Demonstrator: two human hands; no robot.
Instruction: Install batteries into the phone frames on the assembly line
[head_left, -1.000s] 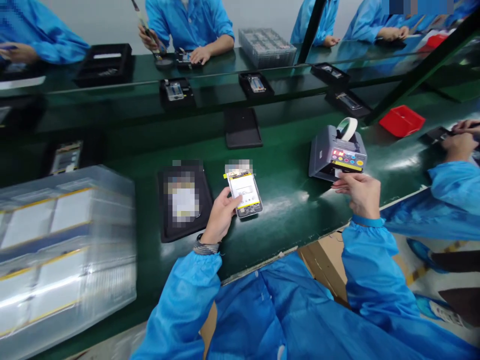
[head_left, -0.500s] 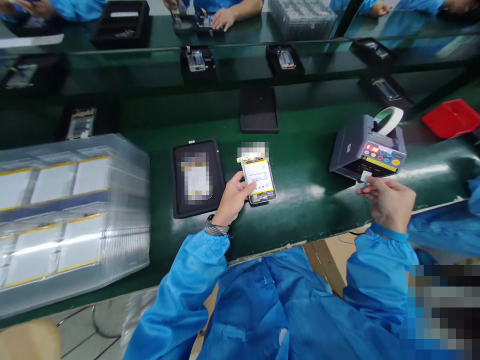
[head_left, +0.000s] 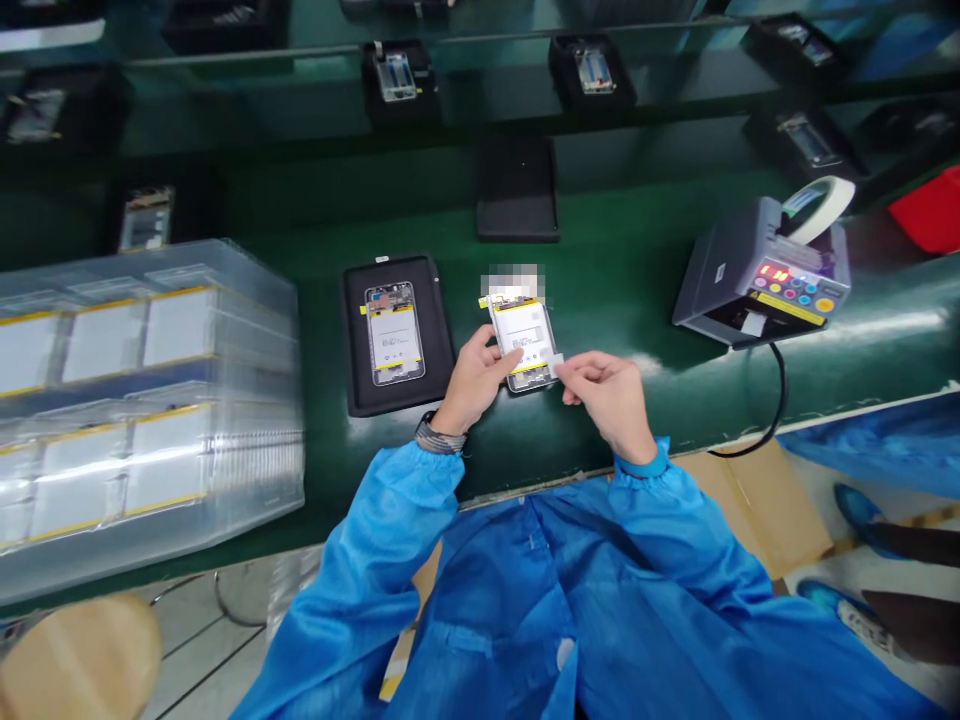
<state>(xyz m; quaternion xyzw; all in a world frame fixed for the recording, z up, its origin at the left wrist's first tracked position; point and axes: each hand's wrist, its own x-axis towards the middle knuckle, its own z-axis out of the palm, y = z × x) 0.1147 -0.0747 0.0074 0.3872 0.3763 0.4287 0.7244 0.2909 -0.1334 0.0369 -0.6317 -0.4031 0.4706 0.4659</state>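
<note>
An open phone housing with a white battery and yellow strips (head_left: 523, 345) lies on the green bench, and my left hand (head_left: 474, 382) grips its lower left edge. My right hand (head_left: 606, 392) pinches a small white tape strip (head_left: 555, 366) between finger and thumb, and the strip touches the housing's lower right corner. Just left of my left hand, a similar housing (head_left: 392, 333) rests in a black tray (head_left: 433, 390). The top of the held housing is blurred out.
A grey electric tape dispenser (head_left: 765, 270) with a tape roll (head_left: 817, 210) and a black cable stands to the right. A clear plastic stack of batteries (head_left: 142, 400) fills the left. A dark tray (head_left: 517, 190) lies ahead, with a shelf of trayed housings (head_left: 400, 78) beyond.
My right hand has moved left from the dispenser to the housing, carrying the tape strip. My view has tilted downward, so the co-workers have left the frame.
</note>
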